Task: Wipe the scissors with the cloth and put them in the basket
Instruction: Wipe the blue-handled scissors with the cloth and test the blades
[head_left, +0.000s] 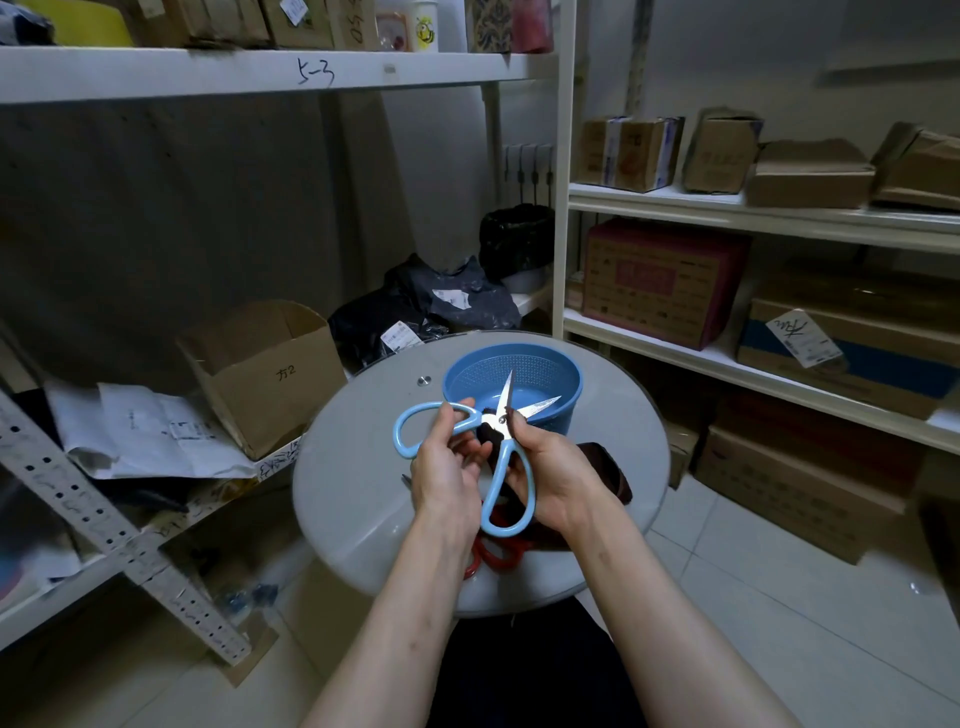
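The left grip (447, 462) is curled round one loop of the light-blue-handled steel scissors (503, 410). The right grip (550, 483) cradles the other loop and pinches a dark cloth (489, 431) at the pivot. The blades are spread, tips pointing away from the person and over the round blue perforated plastic basket (569, 410) just beyond both grips. The right grip is nearer. Room above the rim is open. Red-handled scissors (498, 553) lie on the round grey surface (353, 467) under the wrists.
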